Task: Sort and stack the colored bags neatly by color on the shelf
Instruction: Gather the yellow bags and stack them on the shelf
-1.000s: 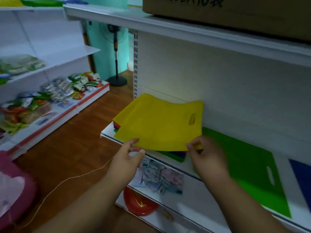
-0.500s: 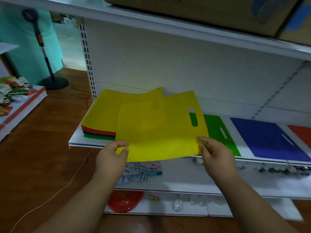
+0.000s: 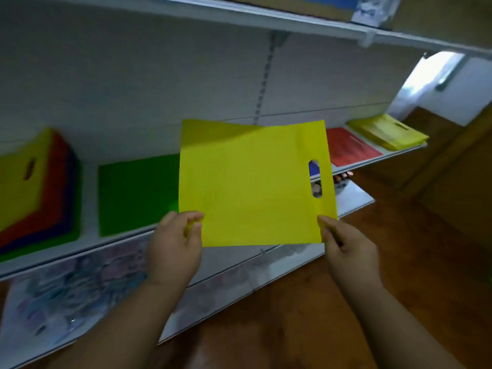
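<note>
Yellow bag (image 3: 250, 187) over half-hidden blue bag (image 3: 314, 169) — blurred

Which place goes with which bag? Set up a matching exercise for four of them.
Things:
1. held yellow bag
2. green bag
3. red bag
4. yellow stack

Places:
A. far right end of the shelf
B. pinched between left hand and right hand
C. flat, just left of the yellow stack
D. flat, right of the mixed pile

Pairs: 1-B, 2-D, 3-C, 4-A
</note>
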`<state>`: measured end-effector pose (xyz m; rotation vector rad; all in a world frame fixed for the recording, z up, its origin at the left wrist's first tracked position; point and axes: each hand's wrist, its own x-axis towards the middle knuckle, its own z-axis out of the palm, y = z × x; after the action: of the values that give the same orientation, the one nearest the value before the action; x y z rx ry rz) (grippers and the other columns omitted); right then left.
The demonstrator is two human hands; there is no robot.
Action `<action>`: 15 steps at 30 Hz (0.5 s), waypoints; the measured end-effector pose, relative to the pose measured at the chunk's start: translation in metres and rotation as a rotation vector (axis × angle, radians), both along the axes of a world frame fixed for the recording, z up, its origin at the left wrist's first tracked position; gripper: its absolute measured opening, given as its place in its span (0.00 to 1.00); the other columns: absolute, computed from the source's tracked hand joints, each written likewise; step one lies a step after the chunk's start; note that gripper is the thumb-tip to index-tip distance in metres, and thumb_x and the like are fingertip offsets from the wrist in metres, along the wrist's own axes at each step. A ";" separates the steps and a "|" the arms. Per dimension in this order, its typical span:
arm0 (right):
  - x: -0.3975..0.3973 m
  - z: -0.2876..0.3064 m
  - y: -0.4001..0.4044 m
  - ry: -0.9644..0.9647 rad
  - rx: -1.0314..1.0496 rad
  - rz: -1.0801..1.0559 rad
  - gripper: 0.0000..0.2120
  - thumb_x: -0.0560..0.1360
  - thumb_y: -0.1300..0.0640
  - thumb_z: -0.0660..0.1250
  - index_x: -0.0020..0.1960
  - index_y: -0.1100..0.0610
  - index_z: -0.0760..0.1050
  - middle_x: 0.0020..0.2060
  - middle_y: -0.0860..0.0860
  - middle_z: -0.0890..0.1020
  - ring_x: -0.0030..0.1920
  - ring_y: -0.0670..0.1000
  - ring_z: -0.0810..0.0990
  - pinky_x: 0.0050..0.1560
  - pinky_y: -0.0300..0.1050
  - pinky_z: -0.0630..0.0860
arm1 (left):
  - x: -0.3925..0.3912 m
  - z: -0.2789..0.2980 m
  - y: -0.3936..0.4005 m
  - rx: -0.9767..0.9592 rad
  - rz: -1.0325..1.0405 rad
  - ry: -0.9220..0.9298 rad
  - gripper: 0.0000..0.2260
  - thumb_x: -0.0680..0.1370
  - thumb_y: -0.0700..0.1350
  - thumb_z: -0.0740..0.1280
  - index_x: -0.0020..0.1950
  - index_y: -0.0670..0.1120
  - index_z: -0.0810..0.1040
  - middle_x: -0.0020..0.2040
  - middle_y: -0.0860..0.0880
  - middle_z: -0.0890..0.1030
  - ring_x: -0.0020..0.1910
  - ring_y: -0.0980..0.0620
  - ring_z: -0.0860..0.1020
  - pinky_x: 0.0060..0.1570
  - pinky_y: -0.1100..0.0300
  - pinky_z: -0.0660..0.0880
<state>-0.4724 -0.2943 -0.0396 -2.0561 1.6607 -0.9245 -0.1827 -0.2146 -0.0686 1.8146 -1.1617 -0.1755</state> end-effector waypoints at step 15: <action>-0.265 -0.009 -0.155 -0.031 -0.040 -0.294 0.13 0.77 0.60 0.67 0.59 0.50 0.82 0.55 0.47 0.84 0.56 0.48 0.80 0.49 0.35 0.69 | -0.258 -0.004 -0.202 0.048 -0.306 0.018 0.11 0.79 0.41 0.67 0.58 0.51 0.81 0.53 0.53 0.76 0.50 0.53 0.75 0.47 0.58 0.70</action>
<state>-0.7375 -0.4491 -0.0482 -1.8414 1.9779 -1.0830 -0.4404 -0.4170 -0.0725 1.6642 -1.4294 -0.3988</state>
